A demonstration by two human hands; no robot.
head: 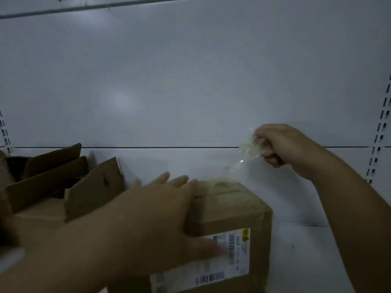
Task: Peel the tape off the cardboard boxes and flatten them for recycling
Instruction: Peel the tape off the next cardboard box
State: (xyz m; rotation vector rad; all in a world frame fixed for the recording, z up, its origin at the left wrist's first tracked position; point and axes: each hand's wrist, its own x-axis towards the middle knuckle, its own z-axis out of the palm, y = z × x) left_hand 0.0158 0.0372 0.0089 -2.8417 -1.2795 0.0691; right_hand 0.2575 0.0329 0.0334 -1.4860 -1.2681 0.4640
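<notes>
right hand (283, 144) gripping, pulling clear tape (249, 148) | left hand (160, 210) flat, pressing taped box (232, 210) | risk: tape likely tearing if yanked

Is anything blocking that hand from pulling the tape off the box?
Nothing visible does. The right hand grips bunched clear tape above the cardboard box; the left hand presses the box top, beside the tape's path.

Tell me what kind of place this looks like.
Probably a shop or stockroom shelving bay, though only one bay shows. A plain white back panel runs between slotted uprights, and a labelled cardboard box sits on the white shelf beside opened boxes.
</notes>
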